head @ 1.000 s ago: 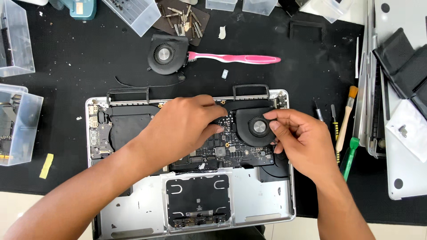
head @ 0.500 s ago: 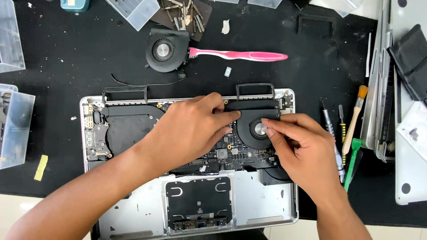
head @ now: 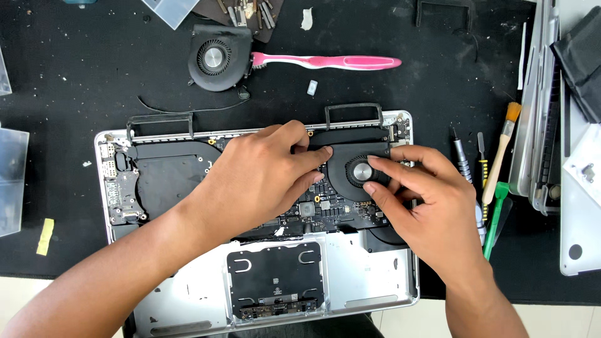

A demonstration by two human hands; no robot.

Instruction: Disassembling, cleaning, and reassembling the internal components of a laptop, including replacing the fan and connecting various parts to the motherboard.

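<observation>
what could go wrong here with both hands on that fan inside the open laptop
1. The left hand and right hand pinch the fan right beside the exposed logic board; a slip might scrape its components.
2. The left palm covers part of the board, so pressure could strain parts underneath.
3. The black mat looks dusty, and grit might get inside.

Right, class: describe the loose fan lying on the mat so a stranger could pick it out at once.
Start at the opened laptop on the black mat. Look above its top edge, left of the pink toothbrush: there lies the loose fan. Unlike the fan still fitted between the hands, it sits outside the case.
</observation>
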